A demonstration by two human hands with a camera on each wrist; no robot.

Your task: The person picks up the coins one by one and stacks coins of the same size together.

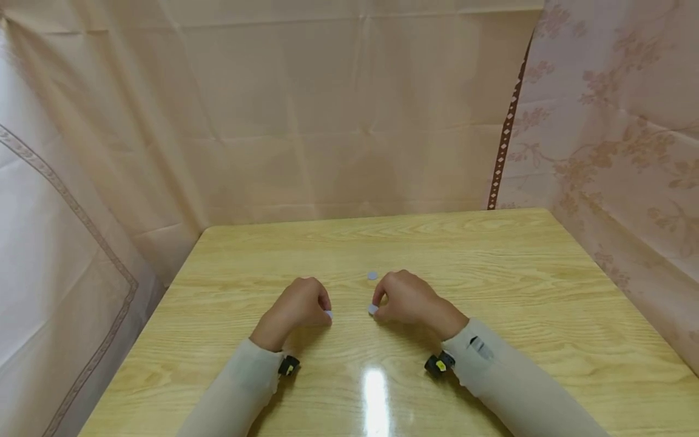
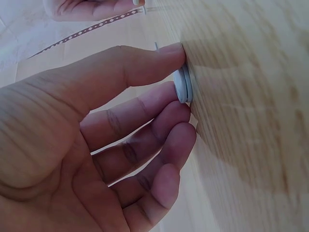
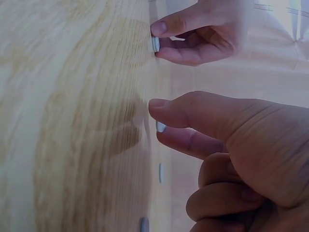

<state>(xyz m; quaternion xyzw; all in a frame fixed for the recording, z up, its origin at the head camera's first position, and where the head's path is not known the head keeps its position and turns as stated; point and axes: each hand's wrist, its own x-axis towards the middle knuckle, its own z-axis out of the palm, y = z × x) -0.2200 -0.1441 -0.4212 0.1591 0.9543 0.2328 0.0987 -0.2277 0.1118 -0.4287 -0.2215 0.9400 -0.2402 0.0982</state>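
Pale sleeves (image 1: 235, 388) lie nearest, over the part of the desk (image 1: 519, 255) toward its near edge, a black wrist device (image 1: 289, 365) beside each cuff; well in from the desk's left edge, the left hand (image 1: 297, 305) has thumb and fingers drawn nearly together round what looks like a pair of stacked discs (image 2: 180, 88), close to the surface; across a gap, nearer the right edge, the right hand (image 1: 408, 298) pinches a single pale disc (image 1: 373, 309) between thumb and index finger, the other fingers curled in; the disc looks tilted; just beyond, toward the far edge, a loose disc (image 1: 372, 275) lies flat, and the right wrist view shows another flat disc (image 3: 144, 225) further toward the right edge; as I judge it, the handling is partway along: two discs together, a third in hand, two left on the desk; no container shows in any view.
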